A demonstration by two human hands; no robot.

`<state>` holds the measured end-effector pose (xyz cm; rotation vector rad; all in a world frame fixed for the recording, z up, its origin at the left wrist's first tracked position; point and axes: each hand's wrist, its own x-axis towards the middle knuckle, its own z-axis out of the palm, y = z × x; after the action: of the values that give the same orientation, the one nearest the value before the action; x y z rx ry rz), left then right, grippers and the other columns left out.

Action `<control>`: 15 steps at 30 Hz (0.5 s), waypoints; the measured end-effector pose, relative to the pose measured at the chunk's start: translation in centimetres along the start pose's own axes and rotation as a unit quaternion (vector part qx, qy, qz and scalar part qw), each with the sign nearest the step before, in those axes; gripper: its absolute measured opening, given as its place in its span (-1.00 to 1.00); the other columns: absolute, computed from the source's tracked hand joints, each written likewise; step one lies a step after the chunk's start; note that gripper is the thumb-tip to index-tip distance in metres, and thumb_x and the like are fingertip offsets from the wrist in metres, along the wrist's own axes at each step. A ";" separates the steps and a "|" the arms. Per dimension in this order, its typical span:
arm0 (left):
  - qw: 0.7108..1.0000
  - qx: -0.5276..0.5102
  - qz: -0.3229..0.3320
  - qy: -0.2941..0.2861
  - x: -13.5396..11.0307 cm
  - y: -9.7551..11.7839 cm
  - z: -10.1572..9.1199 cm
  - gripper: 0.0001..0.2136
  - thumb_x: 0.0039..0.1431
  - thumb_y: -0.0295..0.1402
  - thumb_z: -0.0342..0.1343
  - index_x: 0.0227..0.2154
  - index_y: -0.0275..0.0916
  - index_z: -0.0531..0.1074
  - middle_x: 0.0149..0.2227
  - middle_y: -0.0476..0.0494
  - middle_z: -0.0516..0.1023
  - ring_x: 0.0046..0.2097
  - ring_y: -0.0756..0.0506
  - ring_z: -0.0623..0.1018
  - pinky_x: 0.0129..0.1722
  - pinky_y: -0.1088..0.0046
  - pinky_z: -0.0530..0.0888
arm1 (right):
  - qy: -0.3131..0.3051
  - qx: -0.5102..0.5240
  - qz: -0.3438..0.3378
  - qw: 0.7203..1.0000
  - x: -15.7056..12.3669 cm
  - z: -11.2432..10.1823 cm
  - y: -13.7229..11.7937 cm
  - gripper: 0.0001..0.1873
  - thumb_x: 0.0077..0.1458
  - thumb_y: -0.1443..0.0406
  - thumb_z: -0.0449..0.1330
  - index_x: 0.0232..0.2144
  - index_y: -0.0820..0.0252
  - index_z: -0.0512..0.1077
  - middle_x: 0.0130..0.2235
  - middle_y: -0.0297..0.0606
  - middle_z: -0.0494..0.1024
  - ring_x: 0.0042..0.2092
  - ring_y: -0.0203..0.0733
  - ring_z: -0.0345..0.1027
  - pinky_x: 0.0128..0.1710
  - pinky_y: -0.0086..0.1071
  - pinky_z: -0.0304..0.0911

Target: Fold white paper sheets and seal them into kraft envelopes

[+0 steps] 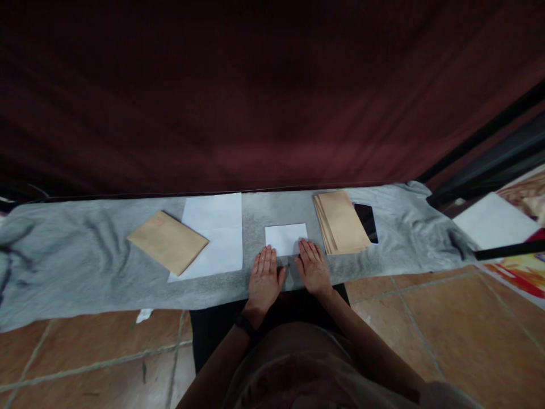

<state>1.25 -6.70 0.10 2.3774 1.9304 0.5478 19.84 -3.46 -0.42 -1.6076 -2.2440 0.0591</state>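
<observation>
A small white sheet of paper [286,237], possibly folded, lies on the grey cloth before me. My left hand [264,278] rests flat with its fingertips on the sheet's lower left corner. On the lower right corner lie the fingertips of my right hand [313,267], also flat, fingers stretched out. Neither hand grips anything. To the right is a fanned stack of brown envelopes [343,222]. On the left, another brown envelope or small pile [168,241] lies askew over large white paper [221,233].
A phone [366,221] lies partly beside the envelope stack. The grey cloth [85,255] covers a long narrow surface, with a dark red curtain [272,113] behind it. Black bars [489,153] and a white sheet [496,221] stand at the far right. Tiled floor [468,324] shows below.
</observation>
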 end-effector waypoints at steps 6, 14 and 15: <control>1.000 -0.010 0.001 -0.004 0.0 -0.1 -0.4 -0.43 0.44 -0.26 -0.09 0.43 -0.34 0.06 0.40 -0.39 0.24 0.44 -0.27 0.21 0.39 0.01 0.26 | -0.022 0.013 -0.029 0.999 1.5 -0.2 -1.8 -0.45 0.45 0.23 -0.07 0.40 0.23 0.18 0.43 -0.14 0.20 0.45 0.00 0.01 0.41 0.00 0.01; 0.984 -0.004 -0.133 0.116 -0.7 -8.8 -4.7 -0.46 0.44 -0.22 -0.09 0.41 -0.25 0.11 0.44 -0.41 0.15 0.45 -0.34 0.16 0.37 -0.11 0.24 | -0.047 0.020 -0.061 0.997 2.5 0.5 -2.9 -0.50 0.46 0.19 -0.06 0.34 0.19 0.29 0.41 -0.15 0.23 0.43 0.00 0.08 0.42 0.01 0.02; 0.976 -0.003 -0.171 0.135 -1.0 -10.7 -5.4 -0.45 0.43 -0.20 -0.07 0.39 -0.31 0.14 0.43 -0.47 0.14 0.45 -0.38 0.14 0.36 -0.13 0.25 | -0.048 0.018 -0.057 0.997 2.4 0.6 -2.9 -0.49 0.46 0.19 -0.05 0.34 0.19 0.29 0.41 -0.14 0.23 0.42 0.01 0.09 0.42 0.02 0.02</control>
<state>-10.53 -6.27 2.36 1.9822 2.3730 0.8825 16.31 -2.14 0.45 -1.4839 -2.3893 0.1467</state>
